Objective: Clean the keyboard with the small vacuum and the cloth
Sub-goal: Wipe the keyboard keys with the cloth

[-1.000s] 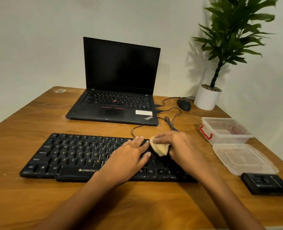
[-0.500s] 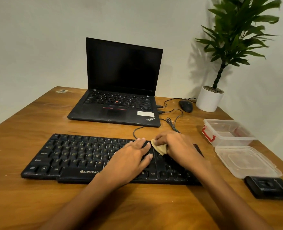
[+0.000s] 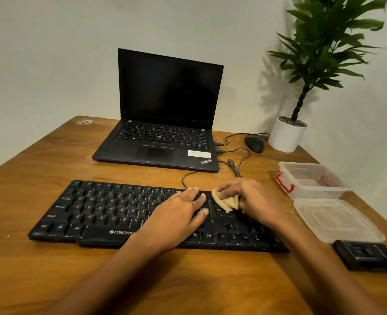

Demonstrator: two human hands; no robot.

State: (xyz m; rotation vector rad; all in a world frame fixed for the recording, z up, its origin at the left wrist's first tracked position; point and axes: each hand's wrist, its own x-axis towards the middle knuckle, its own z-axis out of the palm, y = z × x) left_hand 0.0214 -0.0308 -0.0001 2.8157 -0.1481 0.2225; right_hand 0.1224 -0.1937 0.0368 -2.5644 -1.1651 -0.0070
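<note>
A black keyboard (image 3: 101, 212) lies across the wooden table (image 3: 40, 160) in front of me. My left hand (image 3: 176, 214) rests flat on its right-of-middle keys, fingers straight. My right hand (image 3: 249, 198) grips a small tan cloth (image 3: 226, 202) and presses it onto the keys near the keyboard's upper right part. A flat black device (image 3: 367, 254), possibly the small vacuum, lies at the table's right edge beyond the keyboard's right end.
An open black laptop (image 3: 163, 123) stands behind the keyboard, with cables (image 3: 233, 164) and a black mouse (image 3: 254, 143) to its right. A potted plant (image 3: 288, 135) occupies the far right corner. A clear plastic box (image 3: 313, 180) and its lid (image 3: 335, 220) lie right of the keyboard.
My right hand with the cloth has shifted slightly along the keys near the keyboard's upper right. My left hand stays flat on the keys. The view has drifted a little.
</note>
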